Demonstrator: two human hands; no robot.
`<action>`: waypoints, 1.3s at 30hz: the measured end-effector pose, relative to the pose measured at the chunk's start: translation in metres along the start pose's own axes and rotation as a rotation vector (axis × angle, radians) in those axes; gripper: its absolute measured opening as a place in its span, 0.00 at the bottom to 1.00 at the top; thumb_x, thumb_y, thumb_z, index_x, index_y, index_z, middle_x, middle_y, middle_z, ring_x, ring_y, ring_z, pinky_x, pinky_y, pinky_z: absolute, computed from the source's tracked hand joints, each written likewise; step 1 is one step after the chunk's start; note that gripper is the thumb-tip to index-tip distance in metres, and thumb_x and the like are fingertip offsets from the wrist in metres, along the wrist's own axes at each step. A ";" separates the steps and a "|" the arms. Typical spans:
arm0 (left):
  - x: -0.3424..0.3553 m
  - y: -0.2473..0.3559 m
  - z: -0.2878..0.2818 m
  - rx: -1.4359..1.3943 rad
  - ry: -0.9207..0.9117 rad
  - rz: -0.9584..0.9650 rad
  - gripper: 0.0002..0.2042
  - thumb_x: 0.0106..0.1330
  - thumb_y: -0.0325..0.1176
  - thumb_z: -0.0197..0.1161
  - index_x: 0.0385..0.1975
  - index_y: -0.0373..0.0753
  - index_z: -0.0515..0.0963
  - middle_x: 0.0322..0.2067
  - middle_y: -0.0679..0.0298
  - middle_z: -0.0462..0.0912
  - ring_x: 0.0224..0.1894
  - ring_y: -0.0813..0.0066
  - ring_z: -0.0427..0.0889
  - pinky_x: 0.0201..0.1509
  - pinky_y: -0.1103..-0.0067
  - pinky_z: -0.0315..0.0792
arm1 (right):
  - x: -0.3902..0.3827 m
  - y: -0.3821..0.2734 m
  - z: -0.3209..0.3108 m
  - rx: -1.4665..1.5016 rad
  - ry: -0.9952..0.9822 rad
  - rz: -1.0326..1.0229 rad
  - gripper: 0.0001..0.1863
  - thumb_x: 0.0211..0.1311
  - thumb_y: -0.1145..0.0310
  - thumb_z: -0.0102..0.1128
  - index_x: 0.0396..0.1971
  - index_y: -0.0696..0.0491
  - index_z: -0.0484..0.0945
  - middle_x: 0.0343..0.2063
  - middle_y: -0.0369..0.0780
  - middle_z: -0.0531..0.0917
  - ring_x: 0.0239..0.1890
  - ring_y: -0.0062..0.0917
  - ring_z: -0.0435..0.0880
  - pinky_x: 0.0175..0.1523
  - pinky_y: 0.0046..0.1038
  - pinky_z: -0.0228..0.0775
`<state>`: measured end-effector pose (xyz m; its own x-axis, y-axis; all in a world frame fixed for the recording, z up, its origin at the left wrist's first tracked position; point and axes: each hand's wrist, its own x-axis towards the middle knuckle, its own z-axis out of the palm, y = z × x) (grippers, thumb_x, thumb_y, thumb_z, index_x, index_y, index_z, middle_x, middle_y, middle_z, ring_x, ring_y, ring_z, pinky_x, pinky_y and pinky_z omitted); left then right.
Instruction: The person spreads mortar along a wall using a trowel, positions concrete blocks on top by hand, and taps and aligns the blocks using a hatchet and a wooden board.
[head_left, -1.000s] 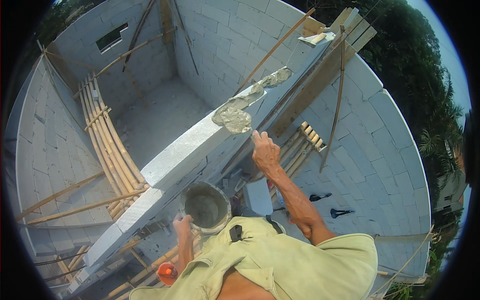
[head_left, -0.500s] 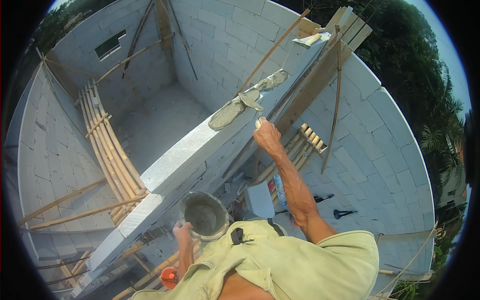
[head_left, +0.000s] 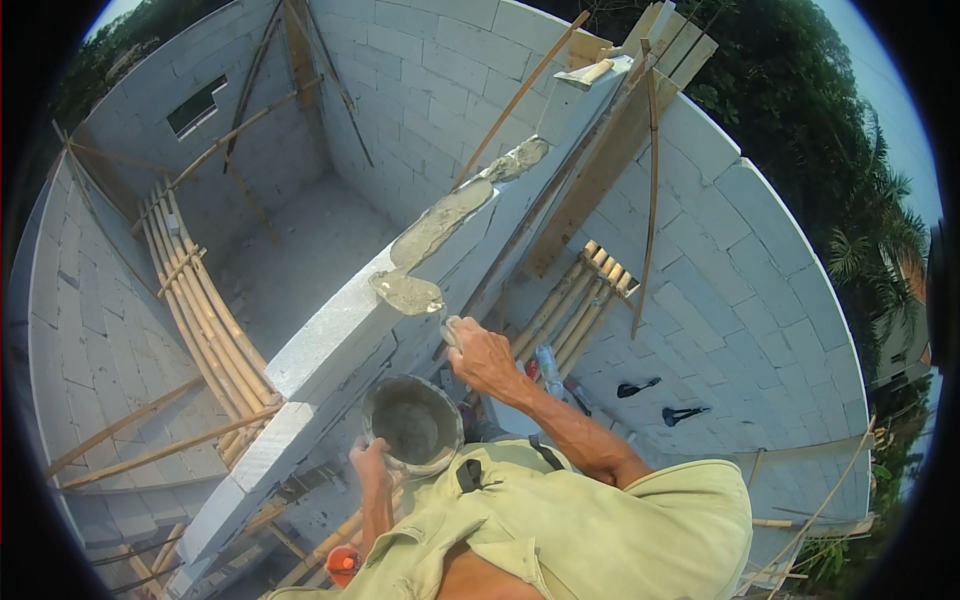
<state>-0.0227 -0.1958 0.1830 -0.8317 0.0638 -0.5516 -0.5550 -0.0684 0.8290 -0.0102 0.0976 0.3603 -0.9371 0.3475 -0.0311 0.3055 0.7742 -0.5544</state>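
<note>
The head view looks down over the near shirt (head_left: pixel 610 515), left hand (head_left: pixel 370 461) and right hand (head_left: pixel 484 356) toward the far wall (head_left: pixel 430 62).

On the left lies a row of bamboo poles (head_left: pixel 205 310), with a small window opening (head_left: pixel 197 107) in the far wall (head_left: pixel 215 60), an orange object (head_left: pixel 343 565) near left, a clear bottle (head_left: pixel 546 361) toward the right, and trees (head_left: pixel 800 130) far right.
</note>
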 end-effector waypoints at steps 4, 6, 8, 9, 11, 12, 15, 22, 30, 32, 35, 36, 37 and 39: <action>-0.005 0.022 0.020 0.029 -0.040 0.038 0.04 0.49 0.23 0.62 0.26 0.36 0.77 0.24 0.67 0.78 0.25 0.79 0.73 0.30 0.81 0.65 | -0.054 -0.001 -0.014 0.080 -0.017 0.008 0.22 0.60 0.64 0.59 0.53 0.58 0.78 0.48 0.54 0.83 0.48 0.52 0.85 0.52 0.49 0.77; -0.012 0.038 0.038 0.059 -0.069 0.075 0.04 0.50 0.22 0.62 0.25 0.36 0.77 0.23 0.68 0.77 0.24 0.80 0.72 0.30 0.80 0.64 | -0.066 -0.006 -0.032 0.025 -0.459 0.270 0.22 0.58 0.63 0.58 0.50 0.58 0.82 0.45 0.56 0.86 0.47 0.52 0.86 0.53 0.50 0.77; -0.019 0.053 0.058 0.098 -0.102 0.108 0.03 0.51 0.21 0.62 0.25 0.35 0.77 0.23 0.69 0.77 0.24 0.81 0.70 0.30 0.80 0.64 | -0.070 0.013 -0.010 -0.014 -0.509 0.256 0.19 0.58 0.64 0.58 0.45 0.59 0.83 0.41 0.58 0.86 0.46 0.53 0.87 0.52 0.51 0.77; -0.022 0.060 0.066 0.164 -0.145 0.153 0.03 0.51 0.22 0.62 0.25 0.35 0.77 0.23 0.70 0.76 0.24 0.82 0.70 0.30 0.80 0.64 | -0.072 0.025 0.007 -0.053 -0.563 0.230 0.18 0.58 0.65 0.57 0.41 0.61 0.84 0.37 0.59 0.87 0.45 0.54 0.87 0.51 0.51 0.78; -0.029 0.071 0.086 0.264 -0.213 0.248 0.02 0.52 0.23 0.62 0.24 0.35 0.76 0.22 0.72 0.74 0.25 0.84 0.68 0.29 0.80 0.63 | -0.077 0.045 0.052 -0.056 -0.454 0.210 0.17 0.58 0.65 0.56 0.37 0.63 0.84 0.34 0.60 0.86 0.43 0.55 0.87 0.49 0.51 0.78; -0.031 0.071 0.095 0.266 -0.215 0.248 0.02 0.52 0.23 0.62 0.24 0.35 0.76 0.22 0.72 0.74 0.25 0.84 0.68 0.29 0.80 0.63 | -0.077 0.046 0.063 -0.064 -0.336 0.189 0.16 0.58 0.66 0.56 0.34 0.65 0.84 0.32 0.61 0.86 0.41 0.56 0.88 0.48 0.51 0.79; -0.042 0.075 0.126 0.325 -0.256 0.345 0.04 0.53 0.26 0.63 0.24 0.32 0.77 0.21 0.73 0.74 0.24 0.84 0.68 0.28 0.79 0.62 | -0.076 0.050 0.077 -0.016 -0.442 0.253 0.20 0.64 0.63 0.54 0.39 0.67 0.84 0.36 0.62 0.86 0.42 0.58 0.87 0.50 0.52 0.78; -0.030 0.064 0.165 0.337 -0.271 0.364 0.04 0.52 0.24 0.62 0.22 0.37 0.74 0.20 0.77 0.69 0.24 0.88 0.63 0.27 0.81 0.58 | -0.050 0.057 0.014 0.299 -0.826 0.473 0.17 0.64 0.60 0.54 0.36 0.61 0.80 0.25 0.47 0.83 0.28 0.38 0.85 0.35 0.39 0.77; 0.018 0.056 0.167 0.089 -0.329 0.161 0.04 0.52 0.22 0.62 0.23 0.40 0.75 0.23 0.74 0.75 0.25 0.86 0.69 0.30 0.83 0.63 | -0.051 0.149 -0.024 1.186 -0.909 0.649 0.12 0.67 0.61 0.66 0.37 0.53 0.75 0.23 0.32 0.73 0.17 0.14 0.71 0.19 0.22 0.61; 0.023 0.054 0.168 -0.013 -0.327 0.102 0.04 0.53 0.23 0.63 0.24 0.40 0.76 0.23 0.73 0.76 0.25 0.86 0.71 0.30 0.82 0.65 | -0.052 0.153 -0.032 1.230 -0.881 0.610 0.14 0.67 0.61 0.68 0.39 0.54 0.75 0.22 0.32 0.73 0.16 0.14 0.71 0.20 0.21 0.62; 0.020 0.040 0.171 -0.085 -0.208 0.043 0.04 0.53 0.23 0.62 0.28 0.39 0.78 0.25 0.70 0.79 0.26 0.83 0.74 0.32 0.83 0.67 | -0.034 0.148 -0.067 1.169 -0.775 0.414 0.14 0.66 0.62 0.69 0.38 0.55 0.75 0.22 0.32 0.75 0.17 0.14 0.71 0.23 0.22 0.65; 0.021 0.034 0.170 -0.089 -0.183 0.044 0.04 0.54 0.23 0.62 0.29 0.38 0.78 0.26 0.69 0.79 0.26 0.82 0.74 0.33 0.82 0.67 | -0.024 0.155 -0.073 1.161 -0.745 0.403 0.14 0.66 0.62 0.69 0.38 0.55 0.75 0.22 0.32 0.75 0.17 0.14 0.71 0.23 0.22 0.65; 0.021 0.028 0.166 -0.078 -0.151 0.038 0.05 0.54 0.22 0.62 0.30 0.37 0.78 0.26 0.68 0.80 0.27 0.82 0.75 0.33 0.82 0.68 | -0.013 0.162 -0.077 1.170 -0.674 0.354 0.14 0.66 0.62 0.68 0.39 0.55 0.75 0.22 0.32 0.75 0.19 0.15 0.72 0.25 0.23 0.66; 0.018 0.020 0.171 -0.068 -0.141 0.030 0.06 0.53 0.22 0.62 0.31 0.35 0.79 0.26 0.67 0.80 0.27 0.80 0.75 0.34 0.82 0.69 | -0.001 0.167 -0.121 1.090 -0.530 0.308 0.13 0.67 0.61 0.65 0.41 0.54 0.77 0.22 0.31 0.75 0.23 0.15 0.74 0.30 0.23 0.68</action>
<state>-0.0462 -0.0253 0.2049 -0.8402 0.1992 -0.5043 -0.5337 -0.1396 0.8341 0.0625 0.2903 0.3687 -0.8814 -0.0151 -0.4721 0.4625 -0.2305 -0.8561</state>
